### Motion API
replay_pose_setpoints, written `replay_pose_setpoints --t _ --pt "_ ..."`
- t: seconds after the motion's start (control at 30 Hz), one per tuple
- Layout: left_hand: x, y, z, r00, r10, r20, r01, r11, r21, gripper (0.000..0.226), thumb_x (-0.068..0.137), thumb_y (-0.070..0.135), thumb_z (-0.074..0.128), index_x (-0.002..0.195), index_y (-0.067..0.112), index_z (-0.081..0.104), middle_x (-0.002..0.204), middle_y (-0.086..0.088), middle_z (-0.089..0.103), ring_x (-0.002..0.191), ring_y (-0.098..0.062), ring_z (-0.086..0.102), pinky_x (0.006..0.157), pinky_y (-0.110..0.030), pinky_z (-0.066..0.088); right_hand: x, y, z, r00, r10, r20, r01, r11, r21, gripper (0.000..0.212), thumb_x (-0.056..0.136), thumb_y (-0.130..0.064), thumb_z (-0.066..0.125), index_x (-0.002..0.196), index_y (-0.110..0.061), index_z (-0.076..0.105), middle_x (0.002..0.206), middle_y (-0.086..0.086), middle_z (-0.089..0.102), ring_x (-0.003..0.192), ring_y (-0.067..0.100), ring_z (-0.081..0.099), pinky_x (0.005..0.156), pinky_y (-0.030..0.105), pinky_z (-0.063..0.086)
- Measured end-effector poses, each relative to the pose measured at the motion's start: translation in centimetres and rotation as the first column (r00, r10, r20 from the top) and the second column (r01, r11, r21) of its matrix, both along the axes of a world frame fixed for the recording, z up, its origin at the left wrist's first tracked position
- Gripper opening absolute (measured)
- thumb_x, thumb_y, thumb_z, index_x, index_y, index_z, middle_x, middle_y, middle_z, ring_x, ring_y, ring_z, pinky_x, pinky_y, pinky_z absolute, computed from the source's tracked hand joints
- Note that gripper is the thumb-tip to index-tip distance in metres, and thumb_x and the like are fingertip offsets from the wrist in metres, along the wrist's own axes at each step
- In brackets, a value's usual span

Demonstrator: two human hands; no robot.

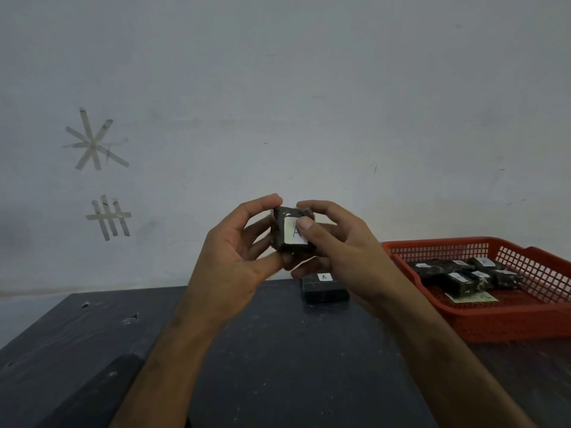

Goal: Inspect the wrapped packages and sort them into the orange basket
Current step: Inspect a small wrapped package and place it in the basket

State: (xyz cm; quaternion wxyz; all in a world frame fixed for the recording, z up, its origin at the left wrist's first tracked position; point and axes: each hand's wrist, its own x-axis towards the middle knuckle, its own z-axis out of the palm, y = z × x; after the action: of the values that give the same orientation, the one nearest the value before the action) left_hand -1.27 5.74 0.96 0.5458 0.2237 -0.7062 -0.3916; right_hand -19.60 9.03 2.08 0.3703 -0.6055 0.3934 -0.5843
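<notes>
Two bare hands hold one small dark wrapped package (pixel 287 230) raised above a dark table (pixel 262 350), in front of a pale wall (pixel 309 88). The left hand (pixel 234 257) curls around the package's left side, its fingertips over the top edge and its thumb under the bottom edge. The right hand (pixel 340 245) grips the right side, its thumb pressed on a white label (pixel 293 231) marked "A" that faces the camera, its fingers wrapped behind and beneath. Both hands are clamped on the package.

Just below the right hand's fingers, a second dark package (pixel 326 291) with an "A" label lies flat on the table. To the right of the right hand, an orange basket (pixel 509 322) sits on the table, holding several more dark labelled packages (pixel 463 276) and a paper slip (pixel 472 297). Far left of the left hand's fingers, strips of tape (pixel 95 143) form a star and a grid on the wall.
</notes>
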Motion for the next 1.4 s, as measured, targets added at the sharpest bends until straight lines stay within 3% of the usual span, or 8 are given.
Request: replay_pose_setpoints --t 0.2,0.43,0.7,0.83,1.0,1.17,1.33,1.4 --pt "0.2 0.2 0.3 0.997 0.075 -0.019 -0.076 0.997 -0.03 0.05 0.09 0.004 0.072 0.139 0.016 0.064 0.122 0.007 0.075 0.11 -0.002 0.074 0.082 -0.012 0.057 -0.4 -0.2 -0.2 0.997 0.04 -0.071 -0.042 0.998 -0.036 0.036 0.103 -0.021 0.064 0.138 -0.018 0.061 0.124 0.003 0.075 0.107 0.02 0.077 0.081 0.032 0.065" --pt "0.0 0.0 0.0 0.999 0.049 0.013 -0.048 0.996 -0.081 0.046 0.086 -0.009 0.075 0.124 0.018 0.069 0.119 0.002 0.078 0.12 -0.013 0.071 0.1 -0.027 0.058 -0.3 -1.0 -0.9 1.0 0.005 0.01 -0.005 0.999 0.053 0.026 0.107 -0.026 0.06 0.123 -0.01 0.072 0.11 0.015 0.08 0.092 0.037 0.08 0.096 0.053 0.063" --pt "-0.4 0.2 -0.2 0.992 0.117 0.039 -0.112 0.988 -0.109 0.044 0.083 -0.004 0.081 0.117 0.022 0.072 0.112 0.007 0.078 0.114 -0.012 0.073 0.093 -0.023 0.06 0.6 -1.5 -1.7 0.99 -0.135 -0.042 0.133 0.99 -0.04 0.021 0.107 -0.02 0.06 0.12 -0.011 0.074 0.1 0.01 0.081 0.085 0.029 0.081 0.087 0.052 0.065" --pt "-0.3 -0.2 -0.3 0.987 0.149 0.057 -0.143 0.986 -0.088 0.048 0.086 0.0 0.08 0.128 0.02 0.07 0.114 0.007 0.079 0.114 -0.004 0.073 0.089 -0.017 0.059 0.0 -1.1 -1.0 0.999 -0.027 -0.023 0.028 0.998 0.053 0.027 0.108 -0.028 0.057 0.123 -0.014 0.073 0.104 0.013 0.081 0.085 0.032 0.079 0.086 0.044 0.066" --pt "-0.6 -0.1 -0.3 0.982 0.177 0.062 -0.174 0.984 -0.046 0.05 0.089 0.012 0.078 0.137 0.023 0.067 0.116 0.01 0.078 0.11 -0.001 0.074 0.085 -0.014 0.058 -0.7 -0.1 0.1 0.991 -0.006 -0.132 0.023 0.991 0.131 0.04 0.112 -0.039 0.042 0.112 -0.016 0.074 0.094 0.02 0.079 0.074 0.031 0.076 0.068 0.032 0.064" --pt "-1.6 0.3 -0.5 0.991 0.136 0.017 -0.137 0.989 0.061 0.039 0.091 0.023 0.073 0.129 0.03 0.071 0.108 0.004 0.082 0.1 -0.015 0.079 0.088 -0.025 0.063 -1.6 0.3 0.5 0.974 -0.037 -0.225 0.082 0.977 0.197 0.059 0.114 -0.044 0.029 0.104 -0.002 0.069 0.078 0.029 0.075 0.065 0.035 0.073 0.062 0.037 0.061" --pt "-4.2 0.0 -0.2 0.996 0.081 0.04 -0.085 0.987 0.136 0.02 0.097 0.019 0.07 0.114 0.027 0.077 0.101 -0.002 0.083 0.095 -0.024 0.08 0.09 -0.041 0.065 -4.7 1.9 1.6 0.932 -0.054 -0.357 0.136 0.969 0.209 0.034 0.101 -0.052 0.061 0.123 -0.026 0.065 0.104 0.01 0.078 0.074 0.029 0.08 0.071 0.038 0.067" --pt "-6.0 -0.1 0.0 0.996 0.048 0.076 -0.059 0.989 0.139 0.017 0.099 0.022 0.069 0.113 0.028 0.076 0.1 -0.002 0.083 0.094 -0.021 0.081 0.091 -0.044 0.064 -6.6 2.5 1.6 0.913 -0.098 -0.396 0.177 0.97 0.168 0.047 0.095 -0.04 0.075 0.137 -0.03 0.057 0.109 0.008 0.077 0.078 0.025 0.082 0.076 0.038 0.067"
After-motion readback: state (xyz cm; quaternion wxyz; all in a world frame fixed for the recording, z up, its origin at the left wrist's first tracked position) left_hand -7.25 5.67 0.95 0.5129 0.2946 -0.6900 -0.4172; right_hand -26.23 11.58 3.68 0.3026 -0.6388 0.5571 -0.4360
